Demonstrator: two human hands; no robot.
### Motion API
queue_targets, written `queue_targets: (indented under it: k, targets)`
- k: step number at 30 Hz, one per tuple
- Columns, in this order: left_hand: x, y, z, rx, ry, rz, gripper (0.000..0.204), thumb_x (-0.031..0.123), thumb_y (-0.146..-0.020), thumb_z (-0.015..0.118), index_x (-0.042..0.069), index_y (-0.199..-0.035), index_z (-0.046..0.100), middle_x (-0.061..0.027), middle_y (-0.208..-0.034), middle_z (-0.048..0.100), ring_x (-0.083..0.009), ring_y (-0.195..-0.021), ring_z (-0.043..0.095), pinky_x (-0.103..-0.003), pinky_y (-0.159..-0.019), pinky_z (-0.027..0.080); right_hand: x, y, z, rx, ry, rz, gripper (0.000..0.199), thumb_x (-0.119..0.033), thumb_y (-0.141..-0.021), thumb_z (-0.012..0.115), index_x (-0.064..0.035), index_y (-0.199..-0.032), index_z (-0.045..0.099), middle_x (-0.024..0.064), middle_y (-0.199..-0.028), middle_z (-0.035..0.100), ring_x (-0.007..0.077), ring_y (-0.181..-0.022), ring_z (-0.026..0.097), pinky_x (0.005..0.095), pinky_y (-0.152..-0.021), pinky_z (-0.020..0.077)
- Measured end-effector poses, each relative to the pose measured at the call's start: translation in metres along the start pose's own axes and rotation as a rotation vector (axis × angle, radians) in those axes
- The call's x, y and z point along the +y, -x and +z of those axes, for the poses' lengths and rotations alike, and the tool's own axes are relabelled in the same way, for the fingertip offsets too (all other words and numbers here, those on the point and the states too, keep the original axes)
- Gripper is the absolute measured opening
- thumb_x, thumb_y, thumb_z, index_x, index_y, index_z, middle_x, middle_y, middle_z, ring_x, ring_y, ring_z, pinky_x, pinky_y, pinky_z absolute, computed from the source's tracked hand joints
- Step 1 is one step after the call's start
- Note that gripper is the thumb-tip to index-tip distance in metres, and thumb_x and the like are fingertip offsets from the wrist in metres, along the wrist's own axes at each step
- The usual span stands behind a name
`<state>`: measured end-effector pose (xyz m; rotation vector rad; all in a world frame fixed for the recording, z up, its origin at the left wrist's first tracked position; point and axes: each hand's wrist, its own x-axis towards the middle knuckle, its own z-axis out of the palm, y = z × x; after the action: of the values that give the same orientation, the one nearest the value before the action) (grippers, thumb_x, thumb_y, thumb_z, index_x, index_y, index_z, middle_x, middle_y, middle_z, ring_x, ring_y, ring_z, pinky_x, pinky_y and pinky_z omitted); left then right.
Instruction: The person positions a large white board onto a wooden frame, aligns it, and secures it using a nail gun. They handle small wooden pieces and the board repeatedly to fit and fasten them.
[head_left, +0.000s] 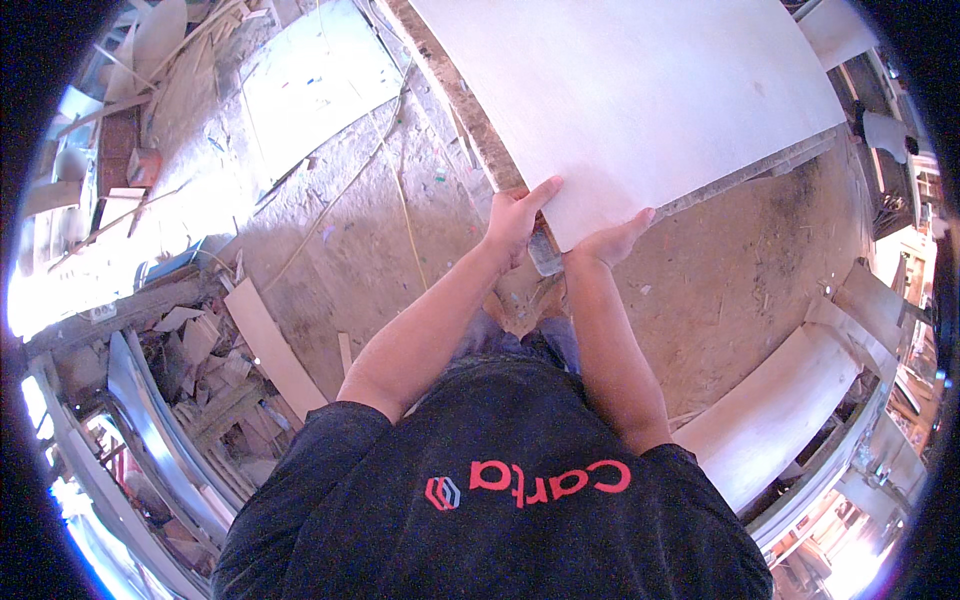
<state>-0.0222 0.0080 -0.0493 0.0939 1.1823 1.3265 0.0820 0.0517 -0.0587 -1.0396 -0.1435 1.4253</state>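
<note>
A large pale sheet of board (pixel 650 100) lies over a workbench (pixel 470 100), its near corner pointing toward me. My left hand (pixel 515 218) grips the left edge close to that corner, thumb on the upper face and fingers curled below. Just across the corner, my right hand (pixel 608 243) holds the other near edge. Its thumb stretches along the edge, while its fingers are mostly hidden under the sheet. Between my hands, below the corner, a small clear or pale object (pixel 545 254) shows; its kind is hard to tell.
Another pale sheet (pixel 315 85) lies on the floor at the far left, with yellow cords (pixel 400 190) nearby. Wood offcuts (pixel 205 350) fill a heap at the left beside a long plank (pixel 270 345). A curved pale panel (pixel 775 410) stands at my right.
</note>
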Motion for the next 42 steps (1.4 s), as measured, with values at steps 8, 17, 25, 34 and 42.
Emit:
queue_targets:
  k: [8, 17, 25, 34, 42]
  targets:
    - [0.003, 0.003, 0.001, -0.010, 0.048, 0.064, 0.042, 0.027, -0.087, 0.075, -0.011, -0.104, 0.066, -0.0167, -0.098, 0.071, -0.0246, -0.081, 0.070, -0.036, -0.072, 0.056, -0.009, 0.013, 0.005, -0.144, 0.001, 0.047, 0.083, -0.069, -0.095, 0.032, -0.0039, -0.145, 0.038, 0.0207, -0.141, 0.048, 0.0395, -0.126, 0.050, 0.0514, -0.106, 0.0405]
    - [0.005, 0.002, -0.001, 0.005, -0.031, -0.032, 0.043, 0.029, -0.088, 0.075, -0.010, -0.102, 0.067, -0.0162, -0.096, 0.071, -0.0241, -0.079, 0.070, -0.035, -0.070, 0.056, -0.004, 0.012, 0.005, -0.166, -0.118, 0.110, 0.083, -0.072, -0.092, 0.034, -0.0092, -0.147, 0.036, 0.0188, -0.142, 0.047, 0.0394, -0.126, 0.050, 0.0535, -0.106, 0.0408]
    - [0.000, -0.003, -0.003, 0.046, -0.030, 0.010, 0.044, 0.032, -0.086, 0.076, -0.009, -0.100, 0.067, -0.0150, -0.093, 0.071, -0.0229, -0.076, 0.069, -0.035, -0.068, 0.055, -0.012, 0.019, 0.012, -0.148, -0.039, 0.059, 0.081, -0.070, -0.095, 0.031, -0.0083, -0.148, 0.035, 0.0185, -0.143, 0.046, 0.0396, -0.128, 0.049, 0.0527, -0.107, 0.0398]
    - [0.002, 0.004, -0.002, 0.021, -0.007, -0.026, 0.046, 0.033, -0.086, 0.077, -0.009, -0.101, 0.067, -0.0141, -0.093, 0.071, -0.0203, -0.075, 0.068, -0.033, -0.065, 0.054, -0.017, 0.016, 0.003, -0.167, -0.008, 0.049, 0.082, -0.070, -0.095, 0.028, -0.0068, -0.148, 0.035, 0.0188, -0.145, 0.045, 0.0390, -0.130, 0.047, 0.0521, -0.108, 0.0394]
    - [0.001, -0.001, -0.004, 0.000, 0.017, -0.010, 0.043, 0.028, -0.087, 0.076, -0.009, -0.106, 0.065, -0.0147, -0.101, 0.071, -0.0219, -0.085, 0.069, -0.033, -0.074, 0.055, -0.010, 0.008, 0.007, -0.106, -0.033, 0.092, 0.076, -0.064, -0.099, 0.027, -0.0060, -0.146, 0.038, 0.0172, -0.143, 0.047, 0.0367, -0.129, 0.048, 0.0505, -0.108, 0.0394]
